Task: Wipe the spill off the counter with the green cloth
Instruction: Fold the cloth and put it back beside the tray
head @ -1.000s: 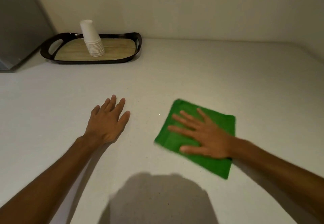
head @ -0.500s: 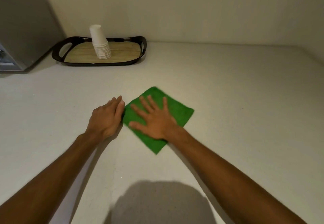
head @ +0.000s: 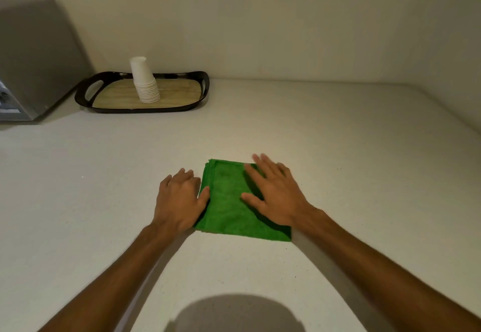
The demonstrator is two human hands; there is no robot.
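The green cloth [head: 229, 209] lies folded flat on the white counter [head: 351, 136], in the middle of the head view. My right hand [head: 276, 193] rests palm down on the cloth's right half with its fingers spread. Just left of the cloth, my left hand [head: 179, 199] sits on the counter, fingers slightly curled, its thumb touching the cloth's left edge. I see no wet spill on the counter, only a few tiny dark specks near the cloth.
A black tray [head: 204, 89] with a wooden floor stands at the back left against the wall, holding an upside-down stack of white paper cups [head: 144, 82]. A grey appliance [head: 33, 58] fills the far left corner. The wall runs along the back.
My right hand slid the cloth left across the counter to my left hand, then turned it square. My left hand curled and now touches the cloth's left edge.
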